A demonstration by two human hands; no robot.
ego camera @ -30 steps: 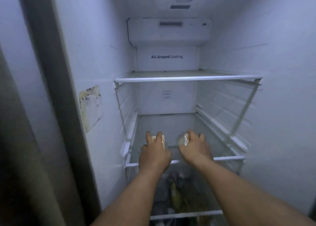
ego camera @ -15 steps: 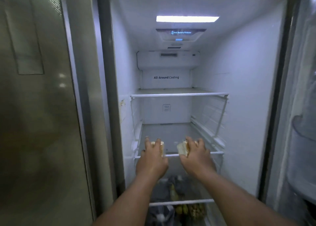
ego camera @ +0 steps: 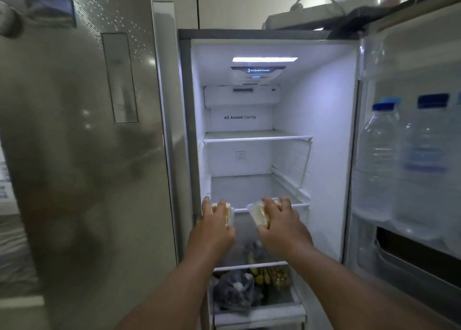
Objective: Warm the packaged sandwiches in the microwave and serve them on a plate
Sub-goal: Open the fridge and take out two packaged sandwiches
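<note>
I stand in front of an open fridge (ego camera: pixel 324 130). My left hand (ego camera: pixel 212 227) grips a clear-wrapped sandwich (ego camera: pixel 227 216), of which only a sliver shows past my fingers. In my right hand (ego camera: pixel 282 227) is a second packaged sandwich (ego camera: pixel 258 215), its white bread and plastic wrap visible at the left of my fingers. Both hands are at the front edge of the lower glass shelf (ego camera: pixel 300 205), just outside the fridge compartment. No microwave or plate is in view.
The closed steel left door (ego camera: pixel 87 155) fills the left. The open right door (ego camera: pixel 411 167) holds water bottles (ego camera: pixel 376 165) in its rack. Upper shelves look bare. A lower drawer (ego camera: pixel 259 314) holds a dark bag (ego camera: pixel 234 289) and yellow produce (ego camera: pixel 264 274).
My view has backed away from inside the fridge, so the doors and fridge top now show. Both hands, each with a sandwich, have come out from over the shelf to its front edge.
</note>
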